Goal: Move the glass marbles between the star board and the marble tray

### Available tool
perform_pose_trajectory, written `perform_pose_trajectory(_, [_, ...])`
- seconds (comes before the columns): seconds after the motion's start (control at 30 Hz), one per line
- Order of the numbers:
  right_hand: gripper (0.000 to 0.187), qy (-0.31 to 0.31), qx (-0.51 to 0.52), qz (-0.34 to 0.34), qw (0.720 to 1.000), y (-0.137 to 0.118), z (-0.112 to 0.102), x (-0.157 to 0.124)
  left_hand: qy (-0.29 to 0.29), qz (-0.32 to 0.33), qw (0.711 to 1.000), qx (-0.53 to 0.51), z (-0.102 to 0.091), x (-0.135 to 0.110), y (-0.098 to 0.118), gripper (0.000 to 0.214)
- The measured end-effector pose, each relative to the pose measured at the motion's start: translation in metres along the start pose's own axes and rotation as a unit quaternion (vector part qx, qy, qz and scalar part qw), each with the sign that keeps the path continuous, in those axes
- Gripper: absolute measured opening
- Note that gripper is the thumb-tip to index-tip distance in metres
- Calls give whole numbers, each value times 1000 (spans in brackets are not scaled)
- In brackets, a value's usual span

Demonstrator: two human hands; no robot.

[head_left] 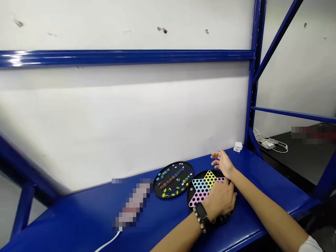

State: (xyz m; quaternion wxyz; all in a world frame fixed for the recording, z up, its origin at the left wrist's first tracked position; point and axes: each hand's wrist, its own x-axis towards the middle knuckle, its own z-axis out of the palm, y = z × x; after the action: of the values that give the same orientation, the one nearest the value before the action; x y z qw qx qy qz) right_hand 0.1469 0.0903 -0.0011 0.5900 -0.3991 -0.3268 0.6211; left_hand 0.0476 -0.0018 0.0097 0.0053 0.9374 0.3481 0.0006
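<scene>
Head view: two round black game boards lie on a blue steel shelf (265,176). The left hand (219,200), wearing one black watch (201,212) and one beaded bracelet (198,220), presses cupped on the pastel star board (201,190); whether it pinches the rim cannot be told. The right hand (222,162), fingers spread, hangs just beyond it, empty. The marble board (173,180) lies just beside, holding many coloured marbles (168,183).

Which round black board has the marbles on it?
The farther-left board, covered in coloured marbles; the other, under the left hand, shows a bare pastel star.
</scene>
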Motion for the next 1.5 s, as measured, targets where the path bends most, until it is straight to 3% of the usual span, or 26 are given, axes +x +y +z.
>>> perform_pose_trajectory(0.23, [41,-30,-13,12,999,3,-1,1,10,3,999,34,6,2,4,37])
perform_pose_trajectory(0.57, [40,-52,-19,12,998,3,-7,5,60,82,994,52,13,0,-1,34])
perform_pose_trajectory(1.5, [43,-64,-23,18,998,0,-10,5,23,79,997,-9,4,-4,-3,34])
